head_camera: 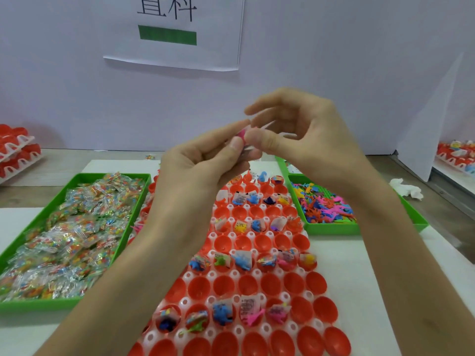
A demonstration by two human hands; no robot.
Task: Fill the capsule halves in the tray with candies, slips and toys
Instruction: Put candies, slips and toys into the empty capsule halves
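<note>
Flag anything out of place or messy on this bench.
A crumpled white tissue lies loose on the table right of the green toy bin. What looks like one candy packet sits stray on the table behind the candy bin, outside it.

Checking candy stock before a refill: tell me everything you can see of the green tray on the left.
The green rectangular plastic tray is shallow, with low upright walls. It lies flat on the white tabletop, to the left of the white moulded tray of red capsule halves. It is heaped about to its rim with small clear crinkly candy packets that hold multicoloured sweets, and a few pile above the far wall. Its near left corner runs out of view.
</note>
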